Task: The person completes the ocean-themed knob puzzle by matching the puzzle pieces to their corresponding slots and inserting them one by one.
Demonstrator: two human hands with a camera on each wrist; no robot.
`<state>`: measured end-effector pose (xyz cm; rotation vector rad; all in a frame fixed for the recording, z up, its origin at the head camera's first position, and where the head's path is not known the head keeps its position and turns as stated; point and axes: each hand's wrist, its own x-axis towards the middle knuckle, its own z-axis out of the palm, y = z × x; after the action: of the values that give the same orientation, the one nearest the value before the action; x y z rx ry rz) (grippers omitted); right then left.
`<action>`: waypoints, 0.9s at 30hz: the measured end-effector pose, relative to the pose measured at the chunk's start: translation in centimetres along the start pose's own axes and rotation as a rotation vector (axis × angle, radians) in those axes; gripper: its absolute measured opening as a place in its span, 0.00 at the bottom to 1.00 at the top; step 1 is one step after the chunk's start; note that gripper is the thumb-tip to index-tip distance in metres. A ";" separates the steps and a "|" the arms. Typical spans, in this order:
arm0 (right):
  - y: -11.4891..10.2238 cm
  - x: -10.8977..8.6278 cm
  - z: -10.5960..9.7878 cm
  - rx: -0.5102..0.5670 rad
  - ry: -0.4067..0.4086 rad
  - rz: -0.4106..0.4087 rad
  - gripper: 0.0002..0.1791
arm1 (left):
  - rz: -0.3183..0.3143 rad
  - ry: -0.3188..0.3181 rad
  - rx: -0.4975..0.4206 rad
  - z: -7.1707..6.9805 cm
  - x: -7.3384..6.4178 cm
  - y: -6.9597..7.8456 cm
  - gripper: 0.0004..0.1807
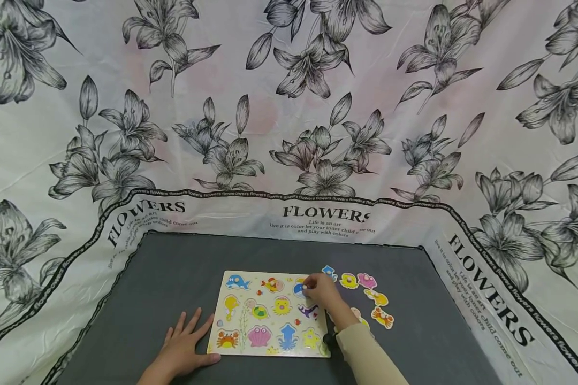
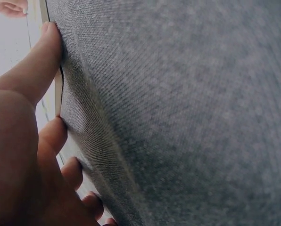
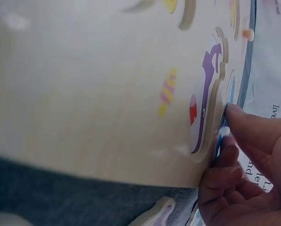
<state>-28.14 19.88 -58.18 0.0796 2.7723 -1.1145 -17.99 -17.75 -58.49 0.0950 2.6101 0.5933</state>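
A pale wooden puzzle board (image 1: 248, 321) printed with sea animals lies flat on the dark table. My left hand (image 1: 185, 345) rests at its lower left corner with fingers spread; in the left wrist view the thumb (image 2: 51, 44) lies along the board's edge. At the upper right corner, my right hand (image 1: 322, 291) pinches a blue puzzle piece (image 1: 298, 289) over the board, thumb and fingertips close together. The right wrist view shows that blue piece (image 3: 220, 141) mostly hidden by the fingers, beside the purple animal slot (image 3: 206, 101).
Right of the board lie loose pieces: a blue squid (image 1: 329, 273), a yellow octopus (image 1: 349, 281), a pink shell (image 1: 366, 280), a yellow piece (image 1: 375, 297) and an orange crab (image 1: 382, 317). Another piece (image 1: 359, 317) is partly behind the right forearm. Flower-printed cloth (image 1: 250, 214) surrounds the table.
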 end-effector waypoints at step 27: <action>3.9 -4.6 -7.6 -0.029 0.388 -0.028 0.10 | 0.025 -0.003 0.015 -0.3 -0.3 0.2 0.62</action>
<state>-24.14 28.05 -54.70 0.2830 3.1346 -1.1735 -17.87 -17.77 -58.03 0.1339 2.6142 0.5819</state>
